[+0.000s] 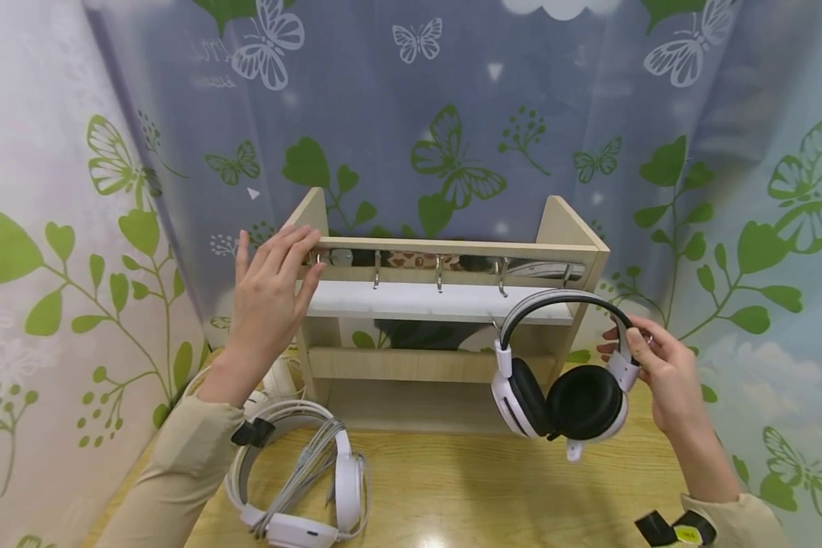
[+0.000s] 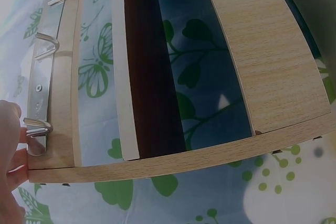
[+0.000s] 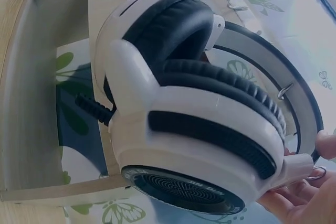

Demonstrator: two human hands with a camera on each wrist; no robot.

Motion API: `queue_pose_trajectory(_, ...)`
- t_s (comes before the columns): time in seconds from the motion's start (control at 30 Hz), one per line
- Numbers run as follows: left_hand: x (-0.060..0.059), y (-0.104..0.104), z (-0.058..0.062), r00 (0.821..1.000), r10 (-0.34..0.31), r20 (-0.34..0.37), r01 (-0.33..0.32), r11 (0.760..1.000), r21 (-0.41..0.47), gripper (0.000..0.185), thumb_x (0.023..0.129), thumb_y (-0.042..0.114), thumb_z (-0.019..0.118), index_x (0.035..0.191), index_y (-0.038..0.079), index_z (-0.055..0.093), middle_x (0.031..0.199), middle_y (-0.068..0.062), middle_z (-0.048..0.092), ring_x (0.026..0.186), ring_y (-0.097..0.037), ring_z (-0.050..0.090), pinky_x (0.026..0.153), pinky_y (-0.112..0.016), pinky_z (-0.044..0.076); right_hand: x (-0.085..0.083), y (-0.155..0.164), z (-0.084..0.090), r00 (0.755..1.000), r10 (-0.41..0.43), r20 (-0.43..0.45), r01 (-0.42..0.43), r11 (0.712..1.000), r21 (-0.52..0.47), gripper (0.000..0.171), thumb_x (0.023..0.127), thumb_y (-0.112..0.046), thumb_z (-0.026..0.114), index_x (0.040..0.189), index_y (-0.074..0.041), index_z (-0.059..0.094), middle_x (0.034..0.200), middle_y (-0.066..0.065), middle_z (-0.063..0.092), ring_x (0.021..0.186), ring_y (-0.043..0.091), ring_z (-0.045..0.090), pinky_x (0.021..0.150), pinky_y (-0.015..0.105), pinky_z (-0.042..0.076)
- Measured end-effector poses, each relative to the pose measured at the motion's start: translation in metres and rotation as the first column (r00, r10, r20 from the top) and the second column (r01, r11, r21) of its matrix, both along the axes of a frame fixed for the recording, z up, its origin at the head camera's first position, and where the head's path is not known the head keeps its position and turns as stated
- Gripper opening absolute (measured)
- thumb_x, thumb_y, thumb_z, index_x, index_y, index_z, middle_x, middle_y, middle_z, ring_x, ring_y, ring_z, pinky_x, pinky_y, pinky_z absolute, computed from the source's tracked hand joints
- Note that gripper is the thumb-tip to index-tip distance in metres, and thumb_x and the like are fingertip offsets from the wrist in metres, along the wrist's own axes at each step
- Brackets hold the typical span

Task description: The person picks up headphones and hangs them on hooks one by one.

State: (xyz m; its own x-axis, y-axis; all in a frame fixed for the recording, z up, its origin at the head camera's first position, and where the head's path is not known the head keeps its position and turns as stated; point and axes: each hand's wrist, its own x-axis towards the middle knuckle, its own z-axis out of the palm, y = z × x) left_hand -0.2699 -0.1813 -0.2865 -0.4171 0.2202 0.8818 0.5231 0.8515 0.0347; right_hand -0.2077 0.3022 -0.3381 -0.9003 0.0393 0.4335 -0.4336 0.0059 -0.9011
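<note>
While the wooden rack (image 1: 452, 251) stands at the back of the table (image 1: 466, 487), it is steadied by the left hand (image 1: 270, 293), whose straight fingers are laid flat against the top rail at its left end, nothing being clasped. A white-and-black headset (image 1: 562, 380) is held up at the rack's right end by the right hand (image 1: 657, 365), the headband being pinched just above the earcup – a hold that leaves the band's arch free beside the row of metal hooks (image 1: 438, 275). A second white headset (image 1: 301, 472) with its cable is seen lying on the table below the left forearm.

From the left wrist view, only the fingertips (image 2: 13, 145) are shown, resting by the end hook (image 2: 37, 128) and the metal strip on the rail; they are extended, not curled round anything, so the rack appears merely to be braced.

From the right wrist view, the headset (image 3: 194, 119) is seen close, its cushioned earcups folded together and hanging below the band. The fingers (image 3: 294, 203) are closed on the slider joint at the band's lower end – a light pinch rather than a full fist. One hook (image 3: 286, 91) is seen just inside the band's curve; whether it touches cannot be told.
</note>
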Motion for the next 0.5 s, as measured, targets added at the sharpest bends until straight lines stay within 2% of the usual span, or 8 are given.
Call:
queue_pose_trajectory(0.27, -0.0005, 0.0011, 0.0004, 1.000, -0.005, -0.005, 0.005, 1.000, 0.005, 0.041, 0.103, 0.028, 0.060, 0.139, 0.008, 0.060, 0.141, -0.011, 0.060, 0.137, -0.030, 0.049, 0.125, -0.055, 0.006, -0.0042, 0.0031, -0.0026, 0.999, 0.006, -0.039, -0.006, 1.000, -0.004, 0.025, 0.106, -0.009, 0.050, 0.124, -0.017, 0.065, 0.099, -0.007, 0.075, 0.087, 0.007, 0.073, 0.077, 0.017, 0.056)
queue_pose_trajectory(0.5, -0.0002, 0.0023, 0.0003, 1.000, -0.005, -0.004, 0.005, 1.000, -0.005, 0.042, 0.102, 0.027, 0.062, 0.138, 0.007, 0.060, 0.142, -0.011, 0.060, 0.137, -0.030, 0.049, 0.125, -0.055, 0.005, -0.0053, 0.0052, -0.0047, 0.997, 0.018, -0.070, -0.017, 1.000, 0.011, 0.026, 0.107, -0.009, 0.049, 0.127, -0.013, 0.064, 0.103, -0.005, 0.073, 0.094, 0.005, 0.072, 0.081, 0.016, 0.055)
